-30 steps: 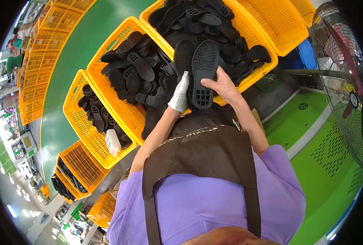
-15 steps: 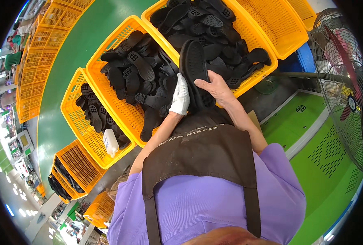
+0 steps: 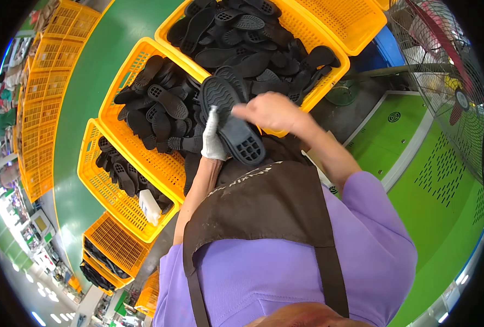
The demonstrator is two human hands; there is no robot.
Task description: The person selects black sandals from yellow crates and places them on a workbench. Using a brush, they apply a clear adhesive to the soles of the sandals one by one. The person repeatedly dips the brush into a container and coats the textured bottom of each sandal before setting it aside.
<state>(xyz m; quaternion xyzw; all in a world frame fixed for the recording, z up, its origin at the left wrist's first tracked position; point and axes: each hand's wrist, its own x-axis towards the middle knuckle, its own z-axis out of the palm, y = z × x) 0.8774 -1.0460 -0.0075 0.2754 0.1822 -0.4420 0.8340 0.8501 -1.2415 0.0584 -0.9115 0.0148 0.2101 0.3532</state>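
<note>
A black shoe sole [image 3: 241, 136] is held over the baskets with its treaded face up; a wavy pattern covers one end and a square grid the other. My left hand [image 3: 213, 139], in a white glove, grips its left edge, the thumb lying on the tread. Just behind it, partly covered, is another black sole [image 3: 234, 80]; I cannot tell whether it is held too. My bare right hand [image 3: 274, 111] is beside the sole's right edge, smeared by motion, its fingers looking curled. Whether it touches or holds anything cannot be made out.
Yellow baskets [image 3: 144, 146] [image 3: 334, 73] of black soles stand before me. A smaller yellow basket [image 3: 103, 188] at left holds soles and a white bottle [image 3: 149, 207]. At right are a caged fan [image 3: 460, 98] and a green perforated platform [image 3: 416, 158]. Stacked yellow crates [image 3: 37, 114] line the far left.
The sole has moved left and toward me, and now shows its treaded face. My right hand has come off its edge and is moving. The view has shifted a little.
</note>
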